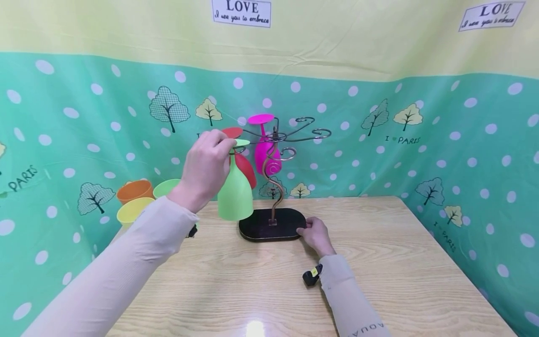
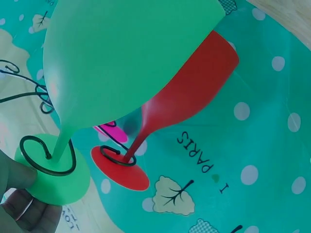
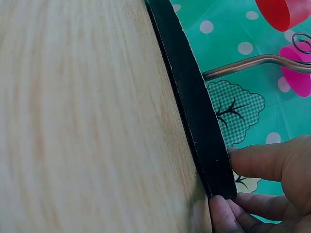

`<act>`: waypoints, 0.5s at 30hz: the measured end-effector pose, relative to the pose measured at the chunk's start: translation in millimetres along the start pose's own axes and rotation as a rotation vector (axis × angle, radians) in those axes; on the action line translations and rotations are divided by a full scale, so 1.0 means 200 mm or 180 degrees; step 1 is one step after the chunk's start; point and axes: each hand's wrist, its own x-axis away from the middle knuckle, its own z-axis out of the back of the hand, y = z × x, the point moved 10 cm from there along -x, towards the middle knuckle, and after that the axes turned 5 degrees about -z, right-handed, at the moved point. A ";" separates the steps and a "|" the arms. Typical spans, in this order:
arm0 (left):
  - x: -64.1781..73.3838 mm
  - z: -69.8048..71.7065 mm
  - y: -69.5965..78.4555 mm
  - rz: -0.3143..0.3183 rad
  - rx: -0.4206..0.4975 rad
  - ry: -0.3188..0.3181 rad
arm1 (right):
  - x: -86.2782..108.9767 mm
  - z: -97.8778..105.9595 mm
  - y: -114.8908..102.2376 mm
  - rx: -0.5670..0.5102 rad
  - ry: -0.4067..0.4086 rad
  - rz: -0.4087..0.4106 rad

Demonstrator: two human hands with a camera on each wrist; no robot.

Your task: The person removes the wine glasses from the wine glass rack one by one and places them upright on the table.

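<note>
Wood-grain table [image 1: 236,281]: left hand [image 1: 205,166] pinches green goblet [image 1: 235,196] by its foot [image 2: 73,187]; right hand [image 1: 317,237] pinches black rack base [image 1: 254,228] at three o'clock.

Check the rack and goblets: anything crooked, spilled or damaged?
The red goblet looks askew: in the head view its bowl leans toward the rack's post, while the green goblet hangs nearly upright. No spill or breakage shows.
</note>
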 end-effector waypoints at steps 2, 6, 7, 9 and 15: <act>0.00 0.00 0.00 0.0004 0.0018 0.0022 | 0.00 0.00 0.00 0.0005 -0.0003 -0.0001; -0.01 0.01 0.03 -0.0045 0.0034 0.0069 | 0.01 0.00 0.00 0.0012 -0.0015 -0.0003; -0.01 0.01 0.04 -0.0065 0.0037 0.0081 | 0.01 0.00 0.00 0.0006 -0.0020 -0.0003; -0.02 0.02 0.06 -0.0107 0.0034 0.0086 | 0.00 0.00 0.00 0.0001 -0.0021 0.0003; -0.03 0.02 0.11 -0.0172 0.0084 0.0020 | 0.00 0.00 0.00 0.0001 -0.0026 0.0016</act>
